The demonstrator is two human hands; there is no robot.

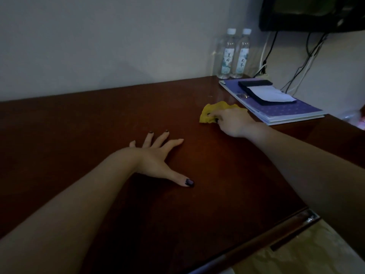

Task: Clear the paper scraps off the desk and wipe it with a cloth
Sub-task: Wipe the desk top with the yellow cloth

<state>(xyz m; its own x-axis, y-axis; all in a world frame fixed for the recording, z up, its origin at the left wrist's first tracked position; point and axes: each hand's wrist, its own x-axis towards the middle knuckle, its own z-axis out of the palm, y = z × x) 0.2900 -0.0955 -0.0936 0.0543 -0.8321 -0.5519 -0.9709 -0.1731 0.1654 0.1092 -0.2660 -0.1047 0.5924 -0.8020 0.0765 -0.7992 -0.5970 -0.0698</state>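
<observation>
A crumpled yellow cloth lies bunched on the dark reddish-brown wooden counter, toward its far right part, just beside the near-left edge of a purple-covered booklet stack. The right hand presses down on the cloth, its fingers curled over and clenched into the fabric, so that the yellow folds stick out ahead of and to the left of the knuckles. The left hand rests flat on the bare wood near the middle of the counter, well apart from the cloth, fingers released and spread wide with dark-painted nails, holding nothing.

On top of the booklet stack sits a black notepad holder with white paper. Behind it, against the pale wall, two clear plastic water bottles with white caps stand upright, touching side by side. Black and white cables hang down the wall below a dark wall-mounted screen at the upper right.
</observation>
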